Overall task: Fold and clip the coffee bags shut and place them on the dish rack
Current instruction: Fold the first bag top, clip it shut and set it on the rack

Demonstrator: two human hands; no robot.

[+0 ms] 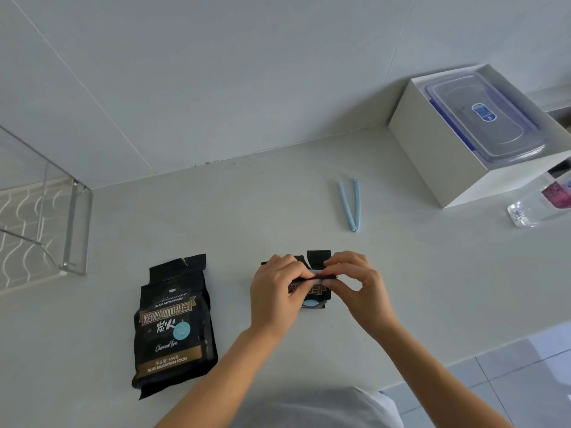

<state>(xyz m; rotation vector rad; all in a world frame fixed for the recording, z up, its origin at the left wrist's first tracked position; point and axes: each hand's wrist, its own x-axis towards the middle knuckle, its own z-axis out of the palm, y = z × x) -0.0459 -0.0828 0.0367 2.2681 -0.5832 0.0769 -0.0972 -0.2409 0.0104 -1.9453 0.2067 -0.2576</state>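
Note:
A black coffee bag (312, 294) stands upright at the counter's middle, its top rolled down. My left hand (275, 291) and my right hand (358, 282) both pinch that folded top edge from either side. A second black coffee bag (173, 329) lies flat to the left, its torn top unfolded. A light blue sealing clip (350, 203) lies open in a V shape behind my hands, apart from both bags. The metal dish rack (72, 230) sits at the far left edge.
A white box (438, 156) holding a clear lidded container (482, 118) stands at the back right. A clear plastic bottle (537, 208) lies beside it. The counter's front edge runs diagonally at the lower right, with tiled floor beyond.

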